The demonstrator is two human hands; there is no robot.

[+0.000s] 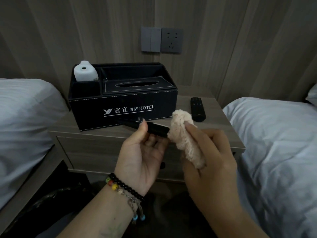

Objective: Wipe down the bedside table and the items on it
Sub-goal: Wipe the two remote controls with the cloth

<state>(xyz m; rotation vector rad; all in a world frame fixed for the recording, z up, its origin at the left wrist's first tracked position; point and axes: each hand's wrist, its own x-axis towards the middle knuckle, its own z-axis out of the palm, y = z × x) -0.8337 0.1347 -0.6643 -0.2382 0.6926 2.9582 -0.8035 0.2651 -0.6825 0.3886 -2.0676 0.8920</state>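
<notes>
My left hand (142, 152) holds a thin black remote-like stick (154, 127) level above the front edge of the wooden bedside table (106, 129). A fluffy peach cloth (184, 136) is bunched in my right hand (207, 155) and wraps the stick's right end. On the table stands a black hotel organiser box (123, 103) with a tissue slot (137, 84) and a white bottle (85, 72) in its back left compartment. A black remote (197, 109) lies to the right of the box.
White-sheeted beds flank the table, one on the left (25, 121) and one on the right (277, 152). A grey switch and socket plate (162, 40) sits on the wood-panel wall behind. The table has a drawer front (96, 152) below the top.
</notes>
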